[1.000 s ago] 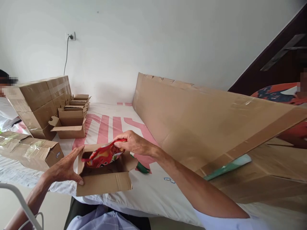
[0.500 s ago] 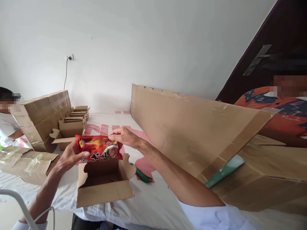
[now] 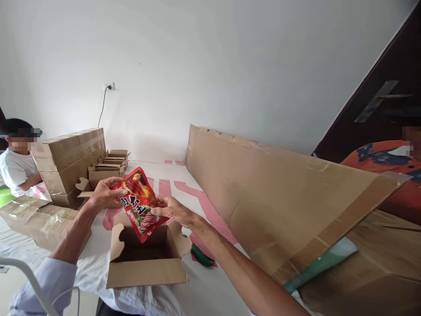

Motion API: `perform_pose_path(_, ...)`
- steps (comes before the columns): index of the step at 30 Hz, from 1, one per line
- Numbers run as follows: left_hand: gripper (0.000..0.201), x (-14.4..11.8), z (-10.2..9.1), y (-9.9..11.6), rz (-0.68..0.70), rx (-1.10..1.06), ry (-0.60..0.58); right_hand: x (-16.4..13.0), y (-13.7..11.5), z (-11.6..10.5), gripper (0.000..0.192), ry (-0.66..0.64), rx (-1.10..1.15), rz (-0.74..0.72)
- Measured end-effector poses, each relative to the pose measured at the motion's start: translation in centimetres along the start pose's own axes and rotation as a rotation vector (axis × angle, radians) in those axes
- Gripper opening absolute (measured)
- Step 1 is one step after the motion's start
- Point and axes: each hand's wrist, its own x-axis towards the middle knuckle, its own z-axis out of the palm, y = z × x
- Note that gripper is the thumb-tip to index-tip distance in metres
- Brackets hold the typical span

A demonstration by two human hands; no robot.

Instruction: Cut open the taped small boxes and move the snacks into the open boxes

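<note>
Red noodle packet (image 3: 140, 202) sits just left of the frame's centre, tilted with one corner pointing down into the open cardboard box (image 3: 148, 259) directly below it. Both hands grip it: the left hand (image 3: 105, 192) pinches its upper left edge, thumb across the printed face, and the right hand (image 3: 171, 211) closes on its lower right edge. The packet is above the box, its low corner about level with the rim, not yet resting inside.

Judging by the dark interior, the box looks empty (its floor is in shadow, so a flat item could hide there), with all four flaps folded outward. So packing appears to be at its start: the packet has to go in, and the flaps are unclosed and untaped.

In the left of the frame, more small open boxes (image 3: 105, 169) wait in a row beside a stack of sealed cartons (image 3: 66, 162). A green object (image 3: 202, 256) lies on the white cloth (image 3: 210, 285) right of the box. A large cardboard sheet (image 3: 279, 197) spans the right half.
</note>
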Motion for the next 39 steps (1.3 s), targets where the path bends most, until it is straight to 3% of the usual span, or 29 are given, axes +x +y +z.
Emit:
perform_pose_path(3, 0.075, 0.0, 1.0, -1.0, 0.088, -0.096, 0.081, 0.8, 1.6, 1.1, 0.061, 0.078, 0.119, -0.077)
perform_pose_path(7, 0.065, -1.8, 2.6, -3.3, -0.013, -0.126, -0.220, 1.4, 2.9, 1.7, 0.057, 0.198, 0.235, -0.156)
perform_pose_path(9, 0.060, -2.5, 3.1, -4.3, -0.033, -0.120, -0.278, 1.4, 3.0, 1.5, 0.055, 0.219, 0.217, -0.147)
perform_pose_path(14, 0.049, -2.2, 3.4, -6.1, -0.004, -0.137, -0.218, 1.6, 3.5, 0.6, 0.058, 0.204, 0.167, -0.110)
perform_pose_path(22, 0.050, -2.0, 3.6, -8.8, -0.001, -0.141, -0.155, 2.3, 6.4, -0.3, 0.057, 0.212, 0.164, -0.057)
perform_pose_path(39, 0.052, -2.1, 3.8, -9.7, -0.028, -0.156, -0.115, 2.9, 7.8, -0.5, 0.056, 0.239, 0.218, -0.089)
